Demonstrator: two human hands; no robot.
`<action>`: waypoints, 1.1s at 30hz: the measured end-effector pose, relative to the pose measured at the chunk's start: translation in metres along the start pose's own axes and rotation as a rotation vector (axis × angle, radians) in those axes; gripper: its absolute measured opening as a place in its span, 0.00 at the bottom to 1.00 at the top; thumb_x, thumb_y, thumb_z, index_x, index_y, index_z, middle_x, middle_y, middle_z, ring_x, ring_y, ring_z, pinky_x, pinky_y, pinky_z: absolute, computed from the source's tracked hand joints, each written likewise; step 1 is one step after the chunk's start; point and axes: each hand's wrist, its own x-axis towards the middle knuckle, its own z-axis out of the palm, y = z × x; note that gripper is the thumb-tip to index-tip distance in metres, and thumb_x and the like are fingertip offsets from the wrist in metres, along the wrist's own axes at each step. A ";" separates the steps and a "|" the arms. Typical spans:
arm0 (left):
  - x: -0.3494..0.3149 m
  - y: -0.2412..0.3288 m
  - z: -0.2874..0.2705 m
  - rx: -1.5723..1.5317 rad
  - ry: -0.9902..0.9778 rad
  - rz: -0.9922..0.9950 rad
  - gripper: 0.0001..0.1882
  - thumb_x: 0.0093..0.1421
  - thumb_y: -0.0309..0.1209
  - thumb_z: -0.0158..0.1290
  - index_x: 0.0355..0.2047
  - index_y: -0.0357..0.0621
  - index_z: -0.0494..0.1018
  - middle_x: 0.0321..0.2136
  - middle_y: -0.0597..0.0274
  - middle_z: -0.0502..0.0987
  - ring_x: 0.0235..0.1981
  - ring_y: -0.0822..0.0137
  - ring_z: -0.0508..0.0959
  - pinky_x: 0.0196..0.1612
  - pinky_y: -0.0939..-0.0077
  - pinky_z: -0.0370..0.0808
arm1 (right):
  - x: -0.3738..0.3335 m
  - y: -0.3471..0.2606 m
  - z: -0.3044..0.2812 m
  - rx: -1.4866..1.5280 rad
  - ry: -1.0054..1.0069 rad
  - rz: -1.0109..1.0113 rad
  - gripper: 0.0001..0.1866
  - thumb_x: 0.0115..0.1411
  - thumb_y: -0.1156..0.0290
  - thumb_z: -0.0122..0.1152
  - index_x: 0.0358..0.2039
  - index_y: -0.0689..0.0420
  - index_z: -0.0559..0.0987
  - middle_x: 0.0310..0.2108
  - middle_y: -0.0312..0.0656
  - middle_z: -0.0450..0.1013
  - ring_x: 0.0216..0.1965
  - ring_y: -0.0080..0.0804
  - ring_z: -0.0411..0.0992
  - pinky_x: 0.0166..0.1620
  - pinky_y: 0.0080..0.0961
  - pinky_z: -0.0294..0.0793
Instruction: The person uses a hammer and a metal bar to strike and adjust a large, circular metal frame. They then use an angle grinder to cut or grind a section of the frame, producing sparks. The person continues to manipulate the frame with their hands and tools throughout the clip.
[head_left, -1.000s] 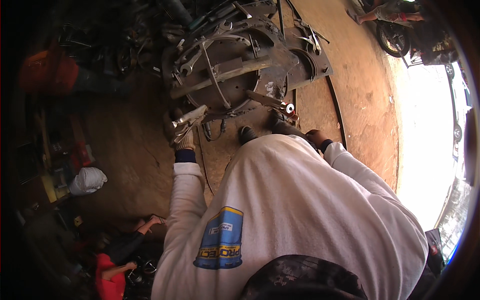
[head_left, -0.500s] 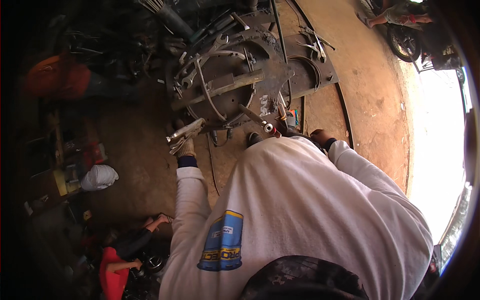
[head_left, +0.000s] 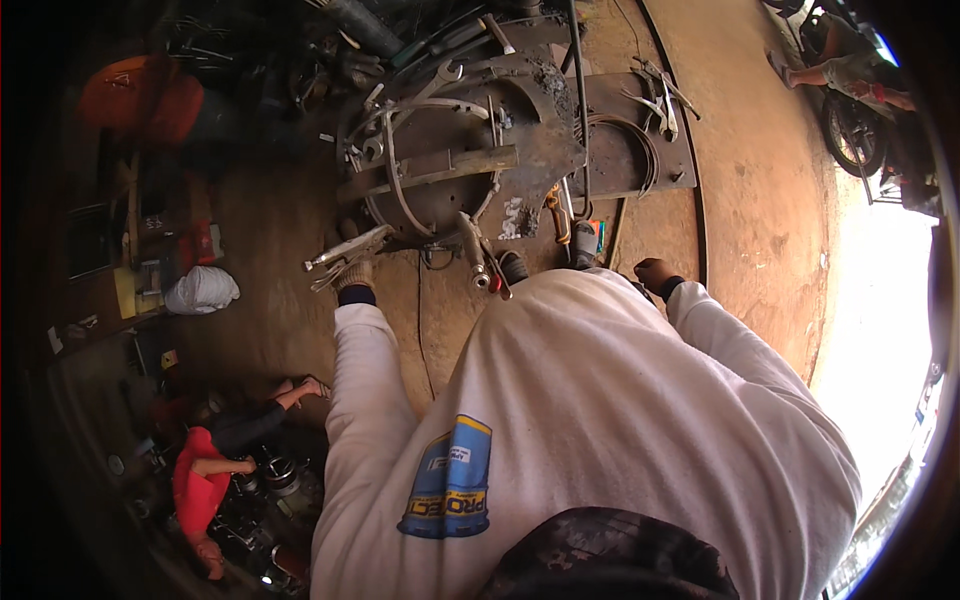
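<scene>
My left hand (head_left: 352, 273), in a pale knit glove, grips metal locking pliers (head_left: 348, 247) beside the near left edge of a steel work table (head_left: 545, 140). A curved metal ring (head_left: 392, 180) lies on the table, with a flat bar (head_left: 440, 173) across it. Second locking pliers (head_left: 474, 247) hang over the near edge by the ring, handles toward me; whether they clamp it I cannot tell. My bare right hand (head_left: 655, 272) is closed low at my right side, away from the table. What it holds, if anything, is hidden.
More pliers (head_left: 660, 100) and coiled wire (head_left: 640, 150) lie on the right plate. A wrench (head_left: 440, 80) and hammer (head_left: 497, 35) are at the far side. An orange-handled tool (head_left: 558, 212) is by my feet. A person in red (head_left: 200, 480) crouches at lower left. A motorcycle wheel (head_left: 853, 130) stands far right.
The hanging pliers have swung left, their handles now pointing more toward me. My left hand has shifted slightly left and outward with its pliers. The right hand stays closed.
</scene>
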 end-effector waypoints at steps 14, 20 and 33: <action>0.001 0.020 -0.007 0.090 -0.014 -0.089 0.34 0.66 0.60 0.42 0.64 0.53 0.65 0.62 0.47 0.68 0.62 0.42 0.68 0.63 0.46 0.66 | 0.006 0.020 -0.016 0.009 0.087 -0.088 0.07 0.57 0.68 0.57 0.28 0.55 0.81 0.32 0.47 0.78 0.35 0.48 0.77 0.40 0.43 0.78; 0.006 0.010 0.015 0.193 0.122 -0.027 0.32 0.63 0.58 0.48 0.60 0.52 0.70 0.58 0.48 0.71 0.57 0.44 0.73 0.59 0.49 0.71 | -0.012 -0.034 -0.025 -0.007 0.020 0.095 0.16 0.63 0.62 0.50 0.30 0.58 0.82 0.36 0.51 0.78 0.40 0.53 0.76 0.46 0.46 0.76; 0.003 0.012 0.024 0.151 0.332 0.109 0.23 0.66 0.48 0.51 0.53 0.48 0.75 0.52 0.48 0.77 0.50 0.48 0.78 0.52 0.58 0.77 | -0.026 -0.075 -0.017 -0.022 -0.012 0.070 0.13 0.59 0.65 0.54 0.36 0.55 0.84 0.45 0.47 0.78 0.49 0.47 0.76 0.54 0.37 0.77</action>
